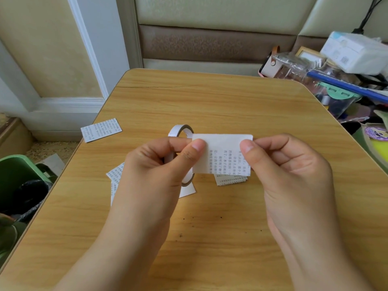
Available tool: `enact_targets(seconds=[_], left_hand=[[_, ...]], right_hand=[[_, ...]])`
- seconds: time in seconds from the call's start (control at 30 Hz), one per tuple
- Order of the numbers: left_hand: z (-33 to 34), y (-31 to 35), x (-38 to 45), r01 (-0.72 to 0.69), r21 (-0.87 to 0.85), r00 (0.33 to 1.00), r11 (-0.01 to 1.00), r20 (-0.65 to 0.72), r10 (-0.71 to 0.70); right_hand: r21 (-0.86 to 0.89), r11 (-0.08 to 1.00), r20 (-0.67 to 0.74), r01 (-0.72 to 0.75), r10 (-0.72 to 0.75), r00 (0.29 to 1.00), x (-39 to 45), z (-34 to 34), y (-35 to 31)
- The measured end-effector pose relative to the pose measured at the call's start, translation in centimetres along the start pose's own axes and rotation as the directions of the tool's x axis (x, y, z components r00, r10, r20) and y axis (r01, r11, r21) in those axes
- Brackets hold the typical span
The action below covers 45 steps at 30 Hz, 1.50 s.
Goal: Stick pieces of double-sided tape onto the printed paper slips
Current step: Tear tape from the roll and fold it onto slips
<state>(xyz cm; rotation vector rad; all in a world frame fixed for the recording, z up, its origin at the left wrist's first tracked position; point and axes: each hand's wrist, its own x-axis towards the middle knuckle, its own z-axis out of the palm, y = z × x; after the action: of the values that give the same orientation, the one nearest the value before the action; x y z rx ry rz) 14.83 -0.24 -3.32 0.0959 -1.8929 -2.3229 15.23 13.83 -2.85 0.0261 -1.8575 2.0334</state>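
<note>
I see my left hand pinching the slip and gripping the tape roll; my right hand pinches the slip's other edge above the surface.

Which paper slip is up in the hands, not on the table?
The printed slip pinched between left hand and right hand. The others lie flat on the table, like the far-left slip.
</note>
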Motion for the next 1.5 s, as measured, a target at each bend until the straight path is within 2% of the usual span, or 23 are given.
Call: enact_targets(seconds=[0.77, 0.87, 1.0, 1.5], left_hand=[[0.0, -0.2, 0.0, 0.004, -0.053, 0.999, 0.999, -0.052, -0.007], [0.0, 0.0, -0.1, 0.013, -0.044, 0.999, 0.999, -0.051, -0.015], [0.0, 0.2, -0.1, 0.031, -0.034, 0.996, 0.999, -0.089, -0.033], [0.0, 0.4, -0.2, 0.038, 0.007, 0.994, 0.999, -0.098, -0.037]], right_hand=[[0.001, 1.0, -0.041, -0.009, 0.009, 0.999, -0.1, 0.3, 0.2], [0.051, 0.997, -0.058, -0.05, 0.053, 0.997, 0.0, 0.3, 0.1], [-0.035, 0.996, 0.027, -0.086, 0.087, 0.996, 0.1, 0.1, 0.4], [-0.185, 0.982, 0.054, 0.04, -0.031, 0.998, -0.1, -0.1, 0.9]])
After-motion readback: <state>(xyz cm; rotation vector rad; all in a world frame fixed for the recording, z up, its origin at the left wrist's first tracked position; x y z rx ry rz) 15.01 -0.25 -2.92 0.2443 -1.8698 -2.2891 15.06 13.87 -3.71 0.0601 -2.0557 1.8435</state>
